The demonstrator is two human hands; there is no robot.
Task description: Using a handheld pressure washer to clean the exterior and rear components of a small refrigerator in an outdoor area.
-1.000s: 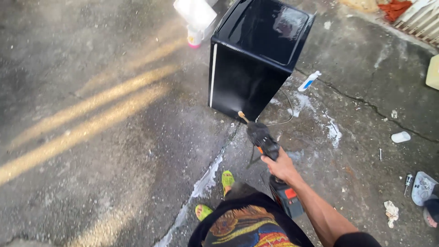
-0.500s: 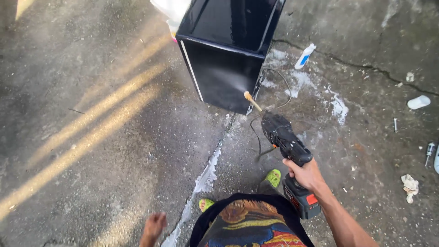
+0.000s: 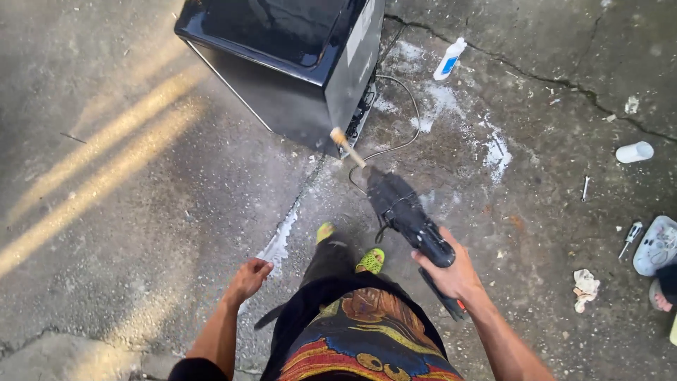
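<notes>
**Op:** Sprayer sits in my right hand, fingers wrapped tight round the grip, its brass-tipped nozzle aimed at the low rear corner of the black cabinet.

**Spotter:** And the left?

**Op:** Left hand hangs loosely curled beside my hip, holding nothing.

**Spotter:** Which step is this?

**Op:** I judge it the rinsing of the cabinet's back edge. Next calls for keeping the tip just off the panel and sweeping along it.

**Spotter:** Room?

**Op:** Open concrete lies to the left. A cable loops by the corner, a white bottle lies beyond, and a white cup and small tools sit well apart on the right.
</notes>
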